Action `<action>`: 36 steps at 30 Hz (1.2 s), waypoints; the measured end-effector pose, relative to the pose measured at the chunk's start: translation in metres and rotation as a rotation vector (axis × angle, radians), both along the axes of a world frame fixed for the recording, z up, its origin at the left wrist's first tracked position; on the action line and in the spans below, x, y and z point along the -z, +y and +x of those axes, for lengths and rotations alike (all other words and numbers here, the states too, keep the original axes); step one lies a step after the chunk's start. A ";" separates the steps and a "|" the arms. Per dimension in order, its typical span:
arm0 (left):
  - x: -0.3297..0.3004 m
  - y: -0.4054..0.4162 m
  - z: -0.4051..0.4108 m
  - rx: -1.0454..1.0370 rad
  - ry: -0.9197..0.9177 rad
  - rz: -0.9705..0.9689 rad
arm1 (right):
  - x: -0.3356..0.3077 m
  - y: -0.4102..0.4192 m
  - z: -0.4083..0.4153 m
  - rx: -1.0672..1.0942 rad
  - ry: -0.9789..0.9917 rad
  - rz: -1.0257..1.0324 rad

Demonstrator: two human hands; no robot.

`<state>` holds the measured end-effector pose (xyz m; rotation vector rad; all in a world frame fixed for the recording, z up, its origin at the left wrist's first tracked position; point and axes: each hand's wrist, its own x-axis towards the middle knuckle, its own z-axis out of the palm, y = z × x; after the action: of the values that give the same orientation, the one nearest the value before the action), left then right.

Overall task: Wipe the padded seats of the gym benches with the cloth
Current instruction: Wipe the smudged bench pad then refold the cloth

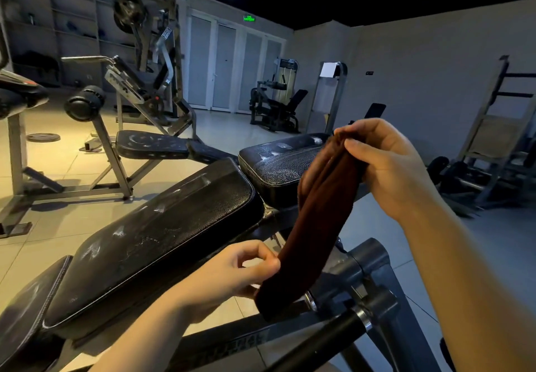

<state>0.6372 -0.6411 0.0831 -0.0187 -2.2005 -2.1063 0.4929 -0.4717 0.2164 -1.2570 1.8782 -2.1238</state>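
A dark brown cloth (316, 220) hangs stretched in the air between my two hands, above the near bench's frame. My right hand (385, 162) grips its upper end, fingers curled round the bunched fabric. My left hand (240, 270) pinches the cloth's lower edge between thumb and fingers. Below and to the left lies the near bench's long black padded back (150, 244), dusty and scuffed. Its separate black seat pad (278, 162) sits behind the cloth. A second bench with a black pad (150, 144) stands further left.
The near bench's grey steel frame and roller bar (356, 284) lie under the cloth. Weight machines (150, 61) stand at the back left, another machine (275, 104) by the doors, racks (493, 139) at the right. A weight plate (43, 137) lies on the tiled floor.
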 end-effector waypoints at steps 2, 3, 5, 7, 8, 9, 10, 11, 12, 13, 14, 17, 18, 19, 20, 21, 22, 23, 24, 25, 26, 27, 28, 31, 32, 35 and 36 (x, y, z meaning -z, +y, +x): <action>0.000 0.010 -0.003 -0.050 -0.017 0.205 | -0.004 -0.004 0.002 -0.025 -0.008 -0.047; 0.001 0.014 -0.006 -0.096 -0.027 0.302 | -0.005 -0.005 0.003 -0.033 -0.015 -0.063; 0.001 0.019 -0.011 -0.179 -0.061 0.417 | -0.007 -0.006 0.003 -0.036 -0.021 -0.069; 0.001 0.018 -0.015 -0.220 -0.110 0.417 | -0.005 -0.008 0.003 -0.020 -0.010 -0.047; 0.001 0.017 -0.016 -0.224 -0.133 0.400 | -0.004 -0.008 0.003 -0.010 -0.003 -0.038; 0.002 0.015 -0.016 -0.221 -0.153 0.378 | -0.003 -0.008 0.002 0.003 0.004 -0.032; 0.002 0.013 -0.016 -0.209 -0.174 0.356 | -0.002 -0.008 0.001 0.019 0.013 -0.030; 0.003 0.011 -0.016 -0.185 -0.200 0.333 | -0.001 -0.007 0.000 0.034 0.027 -0.029; 0.003 0.008 -0.014 -0.147 -0.233 0.316 | -0.001 -0.005 -0.001 0.049 0.045 -0.026; 0.004 0.005 -0.013 -0.098 -0.269 0.314 | -0.002 -0.004 -0.002 0.062 0.067 -0.020; 0.003 0.002 -0.010 -0.040 -0.301 0.328 | -0.002 -0.002 -0.002 0.073 0.085 -0.014; -0.003 0.001 -0.002 0.005 -0.301 0.348 | -0.003 0.002 -0.007 0.113 0.090 -0.008; -0.005 0.000 -0.001 -0.062 -0.264 0.323 | -0.003 0.003 -0.009 0.134 0.090 -0.007; -0.006 -0.002 -0.001 -0.152 -0.216 0.289 | -0.002 0.005 -0.012 0.153 0.091 -0.007; -0.008 -0.005 0.000 -0.241 -0.165 0.262 | -0.002 0.007 -0.014 0.170 0.091 -0.008; -0.011 -0.010 0.001 -0.311 -0.112 0.248 | -0.002 0.009 -0.016 0.184 0.090 -0.007; -0.015 -0.015 0.003 -0.358 -0.062 0.234 | -0.003 0.011 -0.017 0.200 0.093 -0.001; -0.019 -0.019 0.005 -0.399 -0.021 0.205 | -0.003 0.014 -0.019 0.220 0.101 0.013; -0.023 -0.023 0.007 -0.443 0.015 0.166 | -0.003 0.017 -0.019 0.244 0.117 0.037; -0.027 -0.025 0.008 -0.499 0.049 0.118 | -0.003 0.019 -0.020 0.269 0.137 0.070; -0.031 -0.027 0.007 -0.570 0.089 0.061 | -0.002 0.020 -0.020 0.288 0.153 0.107; -0.035 -0.029 0.006 -0.649 0.139 -0.014 | -0.001 0.021 -0.020 0.298 0.158 0.139; -0.038 -0.031 0.005 -0.723 0.192 -0.100 | 0.000 0.022 -0.019 0.301 0.155 0.166; -0.044 -0.037 0.004 -0.825 0.294 -0.261 | 0.003 0.023 -0.017 0.290 0.102 0.224; -0.044 -0.040 0.004 -0.836 0.308 -0.272 | 0.005 0.023 -0.017 0.281 0.066 0.230; -0.046 -0.043 0.006 -0.852 0.335 -0.338 | 0.010 0.025 -0.016 0.241 -0.078 0.213; -0.046 -0.043 0.005 -0.856 0.340 -0.380 | 0.012 0.025 -0.016 0.235 -0.111 0.213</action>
<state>0.6426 -0.6842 0.1290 0.4206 -1.8720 -1.1282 0.4769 -0.4470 0.2043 -0.8981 2.2266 -1.9762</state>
